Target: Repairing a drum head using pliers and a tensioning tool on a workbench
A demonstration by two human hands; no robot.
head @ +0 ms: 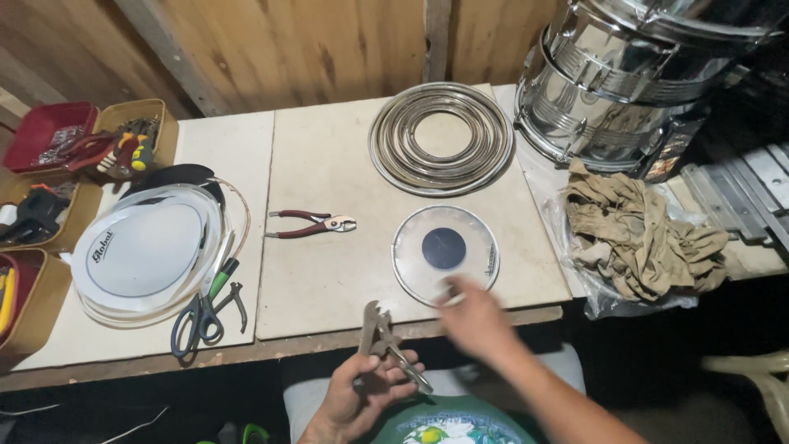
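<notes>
My left hand (362, 393) holds grey metal locking pliers (385, 344) by the handles, just below the table's front edge. Blurred with motion, my right hand (475, 319) reaches over the front edge and its fingertips touch the near rim of a small clear drumhead (445, 252) with a dark centre dot. The drumhead lies flat on the pale tabletop (329, 181). Beyond it rests a stack of shiny metal hoops (441, 138). Red-handled pliers (311, 224) lie to the drumhead's left.
A chrome drum shell (625, 82) stands at the back right beside a crumpled tan cloth (641, 238). At the left lie stacked white drumheads (148, 255), scissors (197, 316) and a green-handled tool (222, 278). Trays of small tools (49, 136) line the left edge.
</notes>
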